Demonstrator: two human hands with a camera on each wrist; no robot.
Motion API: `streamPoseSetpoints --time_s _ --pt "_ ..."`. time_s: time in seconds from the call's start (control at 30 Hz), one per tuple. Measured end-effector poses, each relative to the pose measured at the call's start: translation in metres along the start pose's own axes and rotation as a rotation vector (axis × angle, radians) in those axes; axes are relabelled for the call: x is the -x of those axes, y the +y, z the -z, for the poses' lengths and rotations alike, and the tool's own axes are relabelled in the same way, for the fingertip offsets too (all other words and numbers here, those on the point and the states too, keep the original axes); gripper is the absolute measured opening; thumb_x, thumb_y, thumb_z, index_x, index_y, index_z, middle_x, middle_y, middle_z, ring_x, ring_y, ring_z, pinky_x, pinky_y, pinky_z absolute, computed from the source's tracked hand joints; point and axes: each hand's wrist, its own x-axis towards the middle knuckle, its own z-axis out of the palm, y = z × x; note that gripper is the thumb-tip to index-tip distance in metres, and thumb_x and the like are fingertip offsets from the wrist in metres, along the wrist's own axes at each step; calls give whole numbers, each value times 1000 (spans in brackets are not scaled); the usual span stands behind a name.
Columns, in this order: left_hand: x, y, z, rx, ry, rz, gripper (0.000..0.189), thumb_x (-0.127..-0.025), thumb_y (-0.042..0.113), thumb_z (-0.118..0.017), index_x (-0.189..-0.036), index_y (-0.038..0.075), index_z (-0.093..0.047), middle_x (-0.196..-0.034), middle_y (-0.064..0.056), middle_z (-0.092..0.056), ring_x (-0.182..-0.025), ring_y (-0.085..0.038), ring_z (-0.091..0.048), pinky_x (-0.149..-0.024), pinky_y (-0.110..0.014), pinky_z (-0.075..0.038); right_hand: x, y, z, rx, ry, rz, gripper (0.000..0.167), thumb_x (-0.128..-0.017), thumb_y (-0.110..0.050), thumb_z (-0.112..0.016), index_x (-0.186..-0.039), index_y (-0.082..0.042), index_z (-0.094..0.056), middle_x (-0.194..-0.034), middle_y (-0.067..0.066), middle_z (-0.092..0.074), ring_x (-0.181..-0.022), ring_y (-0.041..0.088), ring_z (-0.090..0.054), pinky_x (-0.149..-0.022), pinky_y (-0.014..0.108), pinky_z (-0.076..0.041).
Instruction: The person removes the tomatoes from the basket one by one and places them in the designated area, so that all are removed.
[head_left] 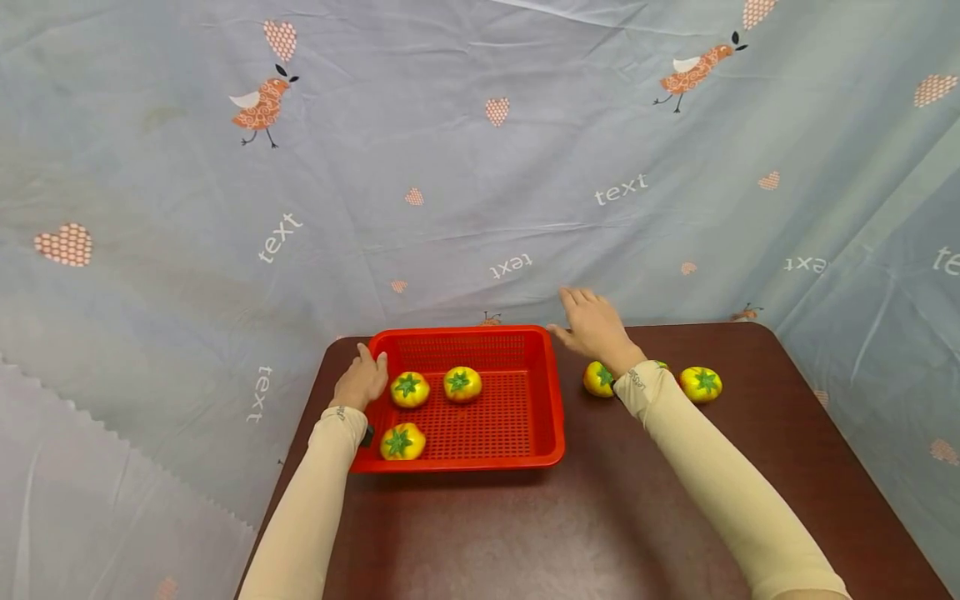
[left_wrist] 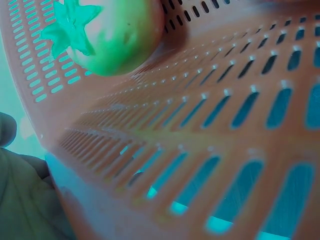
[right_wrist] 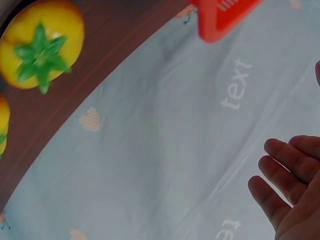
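A red perforated plastic basket (head_left: 557, 400) stands on the dark table. Three yellow tomatoes with green star-shaped tops lie inside: a back-left one (head_left: 409, 390), a back-middle one (head_left: 462, 384) and a front-left one (head_left: 402, 442). My left hand (head_left: 362, 379) is at the basket's left rim, fingers extended and thumb apart; in the left wrist view the hand (left_wrist: 22, 192) shows just outside the basket wall. My right hand (head_left: 594, 327) is raised beyond the basket's back-right corner, fingers straight and holding nothing. In the right wrist view, its fingers (right_wrist: 285, 175) are spread.
On the table right of the basket lie more yellow tomatoes: one (head_left: 597, 379) beside my right wrist, one (head_left: 701, 384) farther right, and another mostly hidden behind the forearm. A grey patterned cloth (head_left: 450, 167) hangs behind the table (head_left: 480, 533) and along its sides.
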Motion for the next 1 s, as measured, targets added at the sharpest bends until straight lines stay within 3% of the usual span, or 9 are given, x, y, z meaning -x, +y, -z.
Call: streamPoseSetpoints --time_s 0.5,1.0 --pt "0 -1 0 -3 -15 9 72 -106 39 -13 -150 -12 12 -154 -38 -17 -140 -51 -27 -115 -59 -26 -18 -38 -13 35 -35 83 72 -96 -46 -59 -146 2 -41 -146 16 -49 -136 34 -45 -112 49 -37" --pt "0 1 -2 3 0 22 72 -106 39 -16 -151 -11 10 -154 -37 -19 -140 -51 -28 -115 -59 -26 -22 -69 -26 73 -117 166 71 -97 -47 -56 -148 0 -39 -146 15 -49 -136 32 -45 -112 47 -38"
